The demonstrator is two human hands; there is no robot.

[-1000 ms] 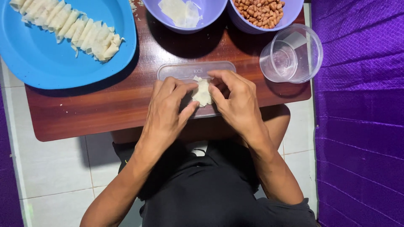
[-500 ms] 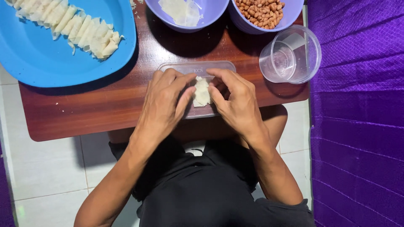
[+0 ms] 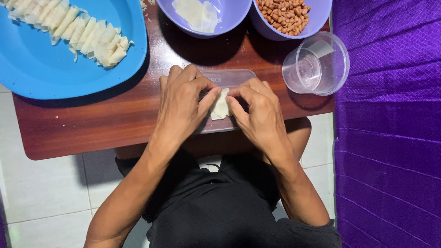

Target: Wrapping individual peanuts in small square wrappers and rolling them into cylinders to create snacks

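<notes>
My left hand (image 3: 181, 103) and my right hand (image 3: 257, 112) meet over a clear plastic lid (image 3: 228, 78) that lies flat on the brown wooden table (image 3: 92, 124). Both pinch a small pale dough wrapper (image 3: 220, 106) between their fingertips, folded between thumbs and forefingers. Most of the lid is hidden under my hands. A blue plate (image 3: 50, 69) at the left carries a row of several rolled pale wrappers (image 3: 82, 30).
A purple bowl (image 3: 229, 25) with flat wrapper sheets stands behind my hands. Beside it is a purple bowl (image 3: 317, 20) of peanuts (image 3: 282, 14). A clear plastic tub (image 3: 317, 64) sits at the table's right edge. Purple cloth (image 3: 390, 124) covers the right side; white floor tiles lie below.
My hands stay at the same place on the lid, fingers shifting slightly on the wrapper. The view has drifted a little; nothing else moved.
</notes>
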